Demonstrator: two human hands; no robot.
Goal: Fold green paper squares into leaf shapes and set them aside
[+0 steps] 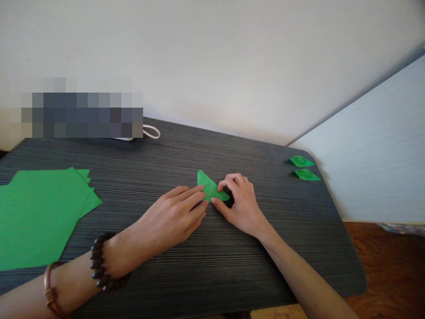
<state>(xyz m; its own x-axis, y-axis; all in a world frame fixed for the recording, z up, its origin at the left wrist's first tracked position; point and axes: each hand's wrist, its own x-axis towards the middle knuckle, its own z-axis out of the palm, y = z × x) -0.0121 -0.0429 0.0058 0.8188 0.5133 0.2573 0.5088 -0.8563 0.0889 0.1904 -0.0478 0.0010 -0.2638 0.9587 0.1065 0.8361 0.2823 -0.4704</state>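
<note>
A small piece of green paper [211,189], folded into a roughly triangular shape with creases, lies on the dark table between my hands. My left hand [181,208] holds its left side, the fingertips pressed together on the paper. On the right side, my right hand [241,201] is curled with thumb and index finger at the paper's lower right part. The fingertips cover some of the paper's edges. Two folded green paper boats [302,161] with pointed ends sit near the table's right edge, one in front of the other.
Several green paper sheets [43,217] lie in a loose stack at the left of the dark wood-grain table [159,164]. A blurred-out object [83,113] stands at the back left, with a white loop [152,131] beside it. Walls border the back and right.
</note>
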